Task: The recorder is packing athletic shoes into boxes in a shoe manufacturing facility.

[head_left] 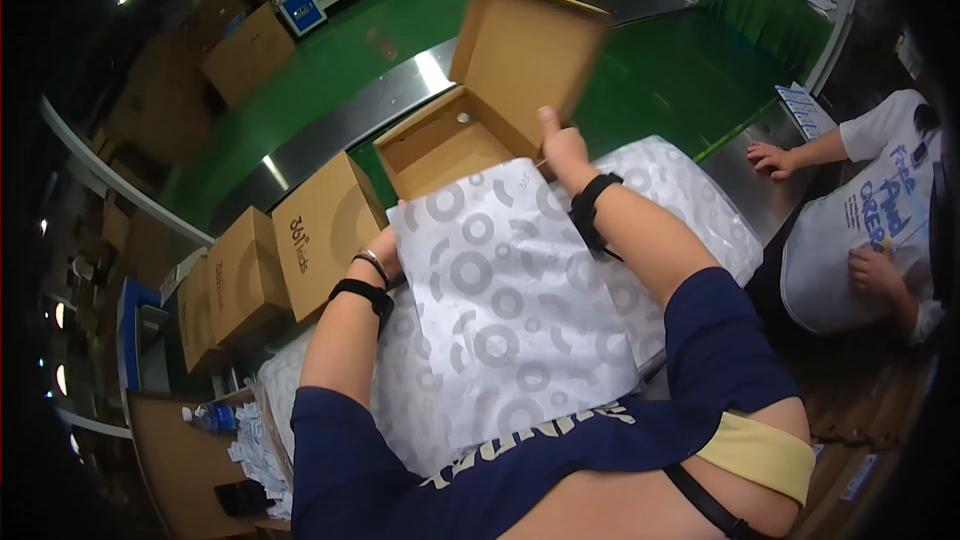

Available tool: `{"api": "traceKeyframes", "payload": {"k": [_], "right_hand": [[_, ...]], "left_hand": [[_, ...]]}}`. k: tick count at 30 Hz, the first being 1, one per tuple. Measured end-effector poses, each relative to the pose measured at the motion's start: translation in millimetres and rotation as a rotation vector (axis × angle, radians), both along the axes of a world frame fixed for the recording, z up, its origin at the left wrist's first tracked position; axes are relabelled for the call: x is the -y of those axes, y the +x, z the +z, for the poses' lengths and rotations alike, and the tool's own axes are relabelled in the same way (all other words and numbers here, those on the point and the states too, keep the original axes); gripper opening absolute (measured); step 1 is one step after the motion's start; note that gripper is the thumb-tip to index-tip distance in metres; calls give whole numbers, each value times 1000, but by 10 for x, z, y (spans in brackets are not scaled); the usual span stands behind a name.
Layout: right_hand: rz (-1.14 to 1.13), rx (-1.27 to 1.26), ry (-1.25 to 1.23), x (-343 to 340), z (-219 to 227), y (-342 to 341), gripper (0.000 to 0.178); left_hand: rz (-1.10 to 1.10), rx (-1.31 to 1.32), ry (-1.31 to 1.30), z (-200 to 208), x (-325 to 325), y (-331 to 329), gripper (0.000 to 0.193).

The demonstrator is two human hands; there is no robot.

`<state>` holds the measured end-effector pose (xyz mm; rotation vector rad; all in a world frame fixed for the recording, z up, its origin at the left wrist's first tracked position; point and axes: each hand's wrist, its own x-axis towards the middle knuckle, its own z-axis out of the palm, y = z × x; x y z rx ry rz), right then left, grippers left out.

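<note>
In the head view, your open brown box point(424, 137) lies straight ahead, just past the far edge of the ring-patterned paper point(505, 290); that edge overlaps the box's near side. The paper's long axis runs from your chest out toward the box, leaning a little left. The lid point(535, 55) stands raised on the box's right, tilted away from you.

Your right hand point(566, 152) is the nearer one: it sits at the box's right, by the near end of the hinge, thumb up against the lid's lower edge. Its fingers are hidden, so you cannot tell whether it is clamped. Your left hand point(388, 252) is beside the paper's left edge, below the box's near left corner, fingers mostly covered; its grip can't be told either.
</note>
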<state>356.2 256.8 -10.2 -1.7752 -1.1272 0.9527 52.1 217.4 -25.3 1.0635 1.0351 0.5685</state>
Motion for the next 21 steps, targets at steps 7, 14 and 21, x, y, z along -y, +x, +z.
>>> {"api": "traceKeyframes", "payload": {"k": [7, 14, 21], "right_hand": [[75, -676, -270, 90, -309, 250, 66], [471, -401, -103, 1322, 388, 143, 84], [847, 524, 125, 1750, 529, -149, 93]], "left_hand": [[432, 9, -263, 289, 40, 5, 57], [570, -253, 962, 996, 1205, 581, 62], [-210, -1278, 1160, 933, 1917, 647, 63]]}}
